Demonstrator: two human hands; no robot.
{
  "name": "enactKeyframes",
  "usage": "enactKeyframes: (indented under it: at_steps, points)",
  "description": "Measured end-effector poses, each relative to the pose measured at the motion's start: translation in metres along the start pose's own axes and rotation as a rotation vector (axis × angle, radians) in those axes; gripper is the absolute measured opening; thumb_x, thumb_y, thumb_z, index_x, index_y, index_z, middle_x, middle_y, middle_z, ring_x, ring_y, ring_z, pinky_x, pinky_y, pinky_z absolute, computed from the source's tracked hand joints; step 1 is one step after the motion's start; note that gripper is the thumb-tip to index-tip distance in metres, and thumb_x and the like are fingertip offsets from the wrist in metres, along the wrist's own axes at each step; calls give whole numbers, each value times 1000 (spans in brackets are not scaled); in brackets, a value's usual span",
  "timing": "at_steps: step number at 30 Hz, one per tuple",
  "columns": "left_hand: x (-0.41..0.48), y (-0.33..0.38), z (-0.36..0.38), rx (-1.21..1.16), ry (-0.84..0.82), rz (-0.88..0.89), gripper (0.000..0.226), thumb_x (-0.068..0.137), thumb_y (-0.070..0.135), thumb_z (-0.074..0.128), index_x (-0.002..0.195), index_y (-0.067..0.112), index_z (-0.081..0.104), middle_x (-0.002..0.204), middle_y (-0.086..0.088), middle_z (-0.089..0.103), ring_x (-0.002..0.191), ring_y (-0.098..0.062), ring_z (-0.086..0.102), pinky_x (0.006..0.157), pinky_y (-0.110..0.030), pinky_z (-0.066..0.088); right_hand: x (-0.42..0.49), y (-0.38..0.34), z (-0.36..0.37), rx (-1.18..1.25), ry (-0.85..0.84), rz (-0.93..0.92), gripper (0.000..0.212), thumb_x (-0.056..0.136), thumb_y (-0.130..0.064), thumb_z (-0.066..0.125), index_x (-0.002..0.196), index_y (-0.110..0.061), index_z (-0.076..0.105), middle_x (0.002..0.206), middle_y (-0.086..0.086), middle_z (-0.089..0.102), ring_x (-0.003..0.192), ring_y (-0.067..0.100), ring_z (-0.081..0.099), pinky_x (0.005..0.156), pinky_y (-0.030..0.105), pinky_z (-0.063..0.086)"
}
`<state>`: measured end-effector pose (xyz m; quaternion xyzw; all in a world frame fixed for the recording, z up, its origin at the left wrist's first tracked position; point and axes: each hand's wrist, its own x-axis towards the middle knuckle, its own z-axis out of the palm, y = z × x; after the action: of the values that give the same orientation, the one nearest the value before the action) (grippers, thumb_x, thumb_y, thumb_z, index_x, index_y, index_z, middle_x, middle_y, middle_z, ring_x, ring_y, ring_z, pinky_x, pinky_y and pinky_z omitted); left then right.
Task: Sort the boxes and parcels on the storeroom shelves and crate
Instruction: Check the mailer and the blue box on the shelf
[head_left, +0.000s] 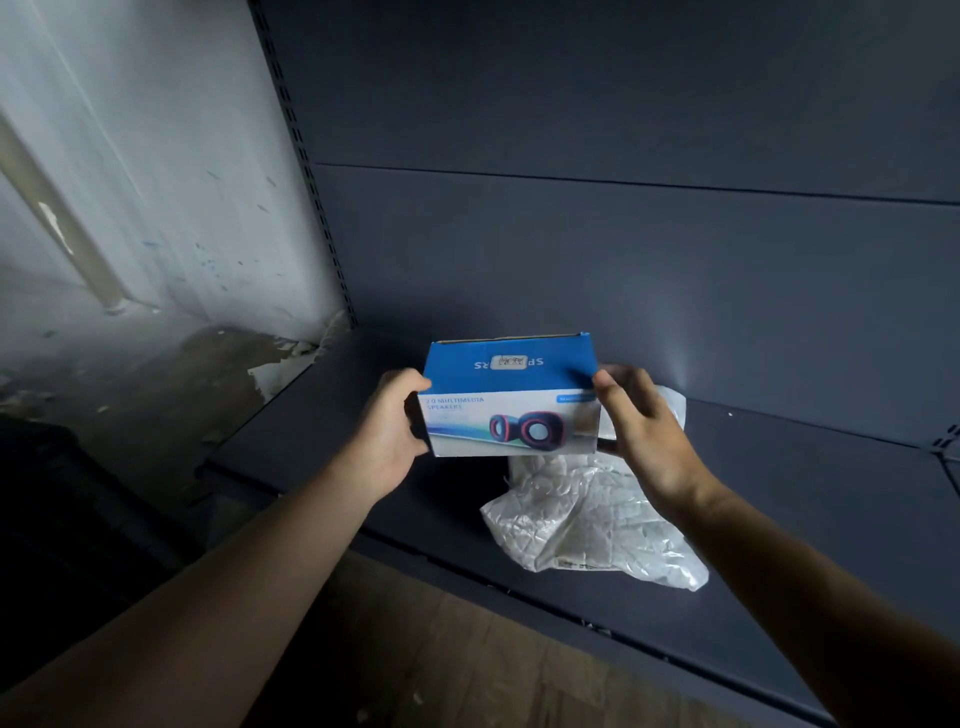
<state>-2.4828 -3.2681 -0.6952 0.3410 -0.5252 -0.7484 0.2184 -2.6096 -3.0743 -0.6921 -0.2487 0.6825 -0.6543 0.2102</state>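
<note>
A blue and white speaker box (509, 395) with a picture of two speakers on its front is held over the dark grey shelf (779, 493). My left hand (389, 421) grips its left end, thumb on top. My right hand (644, 426) holds the right end with fingers curled round the corner. Whether the box touches the shelf is hidden. A crumpled white plastic parcel (587, 519) lies on the shelf below and to the right of the box, partly behind my right hand.
The shelf's dark back panel (623, 234) rises behind the box. A slotted upright (306, 171) marks the shelf's left end, beside a stained white wall (156, 182). A dark crate-like shape (62, 519) sits low left. Wooden floor (441, 665) shows below the shelf edge.
</note>
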Motion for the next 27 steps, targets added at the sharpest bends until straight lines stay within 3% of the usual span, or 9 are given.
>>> enactKeyframes:
  at_steps: [3,7,10,14,17,19,22,27]
  points:
    - [0,-1,0,-20,-37,46,19,77,14,48,94,14,41,106,-16,58,96,-31,62,78,-45,47,2,1,0,43,-3,19,21,98,-26,54,115,-13,51,86,-25,70,86,4,63,93,52,49]
    - [-4,1,4,1,-54,99,20,69,19,57,80,19,40,102,-13,60,100,-32,62,81,-47,45,4,7,-5,58,-25,30,20,97,-13,56,115,-12,48,80,-32,67,76,-7,65,81,35,48]
    - [-7,0,7,42,-56,104,33,72,33,69,88,18,44,108,-13,63,112,-35,62,95,-59,45,5,12,-7,66,-16,24,27,95,-8,57,120,-15,49,88,-32,67,91,4,68,78,32,49]
    - [-7,-6,9,116,-48,136,49,67,33,76,100,13,46,114,-12,65,110,-29,65,99,-59,45,6,16,-7,93,-7,11,45,93,2,53,131,-21,47,104,-26,64,96,6,67,68,19,51]
    - [-8,-10,10,123,-18,156,69,61,32,82,113,9,44,124,-15,61,111,-25,64,100,-56,46,10,21,-7,69,-11,-10,60,92,1,53,140,-34,42,120,-16,53,111,13,60,73,19,47]
    - [-10,-17,11,113,13,175,76,56,35,83,116,8,46,123,-15,62,113,-27,63,101,-55,46,10,23,-7,52,-22,-9,58,93,-7,58,137,-40,44,129,-7,50,115,16,58,70,16,47]
    - [-19,-23,10,91,86,211,68,57,35,81,113,9,53,119,-16,65,113,-31,63,102,-56,44,-2,22,-1,70,5,6,42,90,-16,66,122,-37,48,128,-1,52,106,14,61,65,11,48]
    - [-53,-22,3,97,142,203,64,65,31,76,116,-4,60,115,-21,67,111,-35,63,100,-49,48,-33,10,10,150,-91,177,33,90,-16,66,109,-28,42,109,-2,60,90,8,63,74,23,54]
